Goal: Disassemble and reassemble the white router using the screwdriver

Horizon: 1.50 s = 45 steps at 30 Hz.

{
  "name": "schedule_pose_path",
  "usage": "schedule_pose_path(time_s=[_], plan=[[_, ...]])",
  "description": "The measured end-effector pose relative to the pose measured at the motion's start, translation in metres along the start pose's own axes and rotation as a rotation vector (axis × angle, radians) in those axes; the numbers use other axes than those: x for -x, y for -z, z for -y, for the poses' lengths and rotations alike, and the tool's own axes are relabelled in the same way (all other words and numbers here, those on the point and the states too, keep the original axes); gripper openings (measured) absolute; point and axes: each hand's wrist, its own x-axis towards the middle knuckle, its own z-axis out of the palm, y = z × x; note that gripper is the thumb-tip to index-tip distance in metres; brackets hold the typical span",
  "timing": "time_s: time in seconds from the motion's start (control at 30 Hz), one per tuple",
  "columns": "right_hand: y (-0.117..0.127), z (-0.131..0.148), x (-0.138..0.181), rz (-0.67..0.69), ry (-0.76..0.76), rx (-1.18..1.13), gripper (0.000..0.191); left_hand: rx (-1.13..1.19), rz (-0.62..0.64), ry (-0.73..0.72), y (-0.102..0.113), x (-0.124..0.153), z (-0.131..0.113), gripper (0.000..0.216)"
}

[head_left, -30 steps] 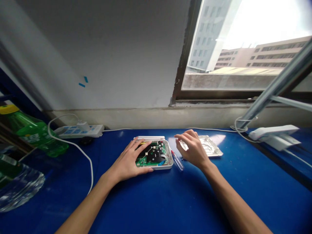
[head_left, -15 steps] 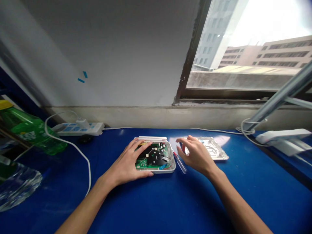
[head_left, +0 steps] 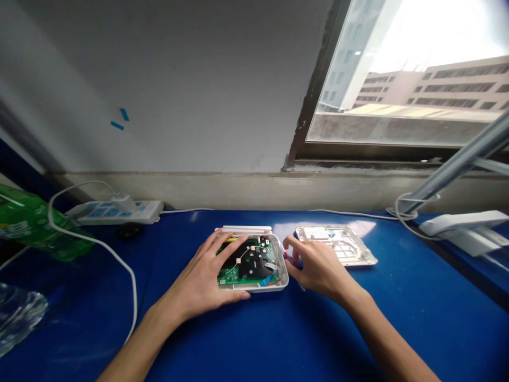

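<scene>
An opened white device [head_left: 254, 262] with a green circuit board and black part inside lies on the blue table [head_left: 254, 339]. My left hand [head_left: 201, 281] rests flat on its left side, fingers spread over the board. My right hand [head_left: 314, 268] is curled beside the device's right edge, its fingers closing around a small clear-handled screwdriver with a red tip [head_left: 287, 256] lying there. The device's removed white cover [head_left: 338, 244] lies just right of my right hand.
A white power strip [head_left: 115, 210] with a plugged cable [head_left: 99, 244] sits at the back left. A green bottle [head_left: 27, 225] and a clear plastic bottle [head_left: 16, 313] lie at the left. A white lamp base [head_left: 461, 225] and metal arm [head_left: 457, 164] stand right.
My right hand has dropped from above the cover down and left onto the screwdriver beside the device. My left hand has stayed on the board. The view has shifted slightly.
</scene>
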Motion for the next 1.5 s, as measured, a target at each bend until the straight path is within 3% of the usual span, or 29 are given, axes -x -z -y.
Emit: schedule_pose_path(time_s=[0.2, 0.4, 0.53, 0.73, 0.83, 0.97, 1.13, 1.37, 1.5], plan=[[0.000, -0.001, -0.001, -0.001, -0.023, -0.046, 0.017, 0.013, 0.004, -0.005, -0.001, 0.000, 0.002, 0.108], [0.000, -0.013, 0.000, -0.090, -0.042, -0.412, 0.034, 0.011, 0.025, 0.011, 0.000, 0.000, 0.001, 0.108], [-0.002, -0.018, -0.003, -0.144, -0.090, -0.593, 0.033, 0.001, 0.035, 0.022, -0.001, 0.000, 0.001, 0.108], [0.006, -0.008, -0.007, -0.052, -0.230, -0.984, 0.041, 0.016, 0.011, 0.003, -0.002, 0.001, 0.003, 0.108], [0.018, -0.003, -0.008, -0.001, -0.265, -1.050, 0.047, 0.029, 0.032, -0.001, 0.002, 0.002, 0.005, 0.111], [0.036, -0.004, -0.016, 0.184, -0.283, -0.934, 0.052, 0.040, 0.035, -0.007, 0.005, 0.003, 0.007, 0.111], [0.055, -0.010, -0.033, 0.183, -0.163, -0.661, 0.042, 0.029, -0.001, 0.007, 0.002, 0.001, 0.006, 0.109], [0.082, -0.015, -0.039, 0.354, -0.002, -0.409, 0.014, 0.031, 0.002, -0.006, 0.001, 0.000, 0.006, 0.108], [0.093, -0.003, -0.039, 0.413, 0.007, -0.251, 0.013, 0.029, 0.008, -0.009, 0.001, 0.000, 0.007, 0.107]])
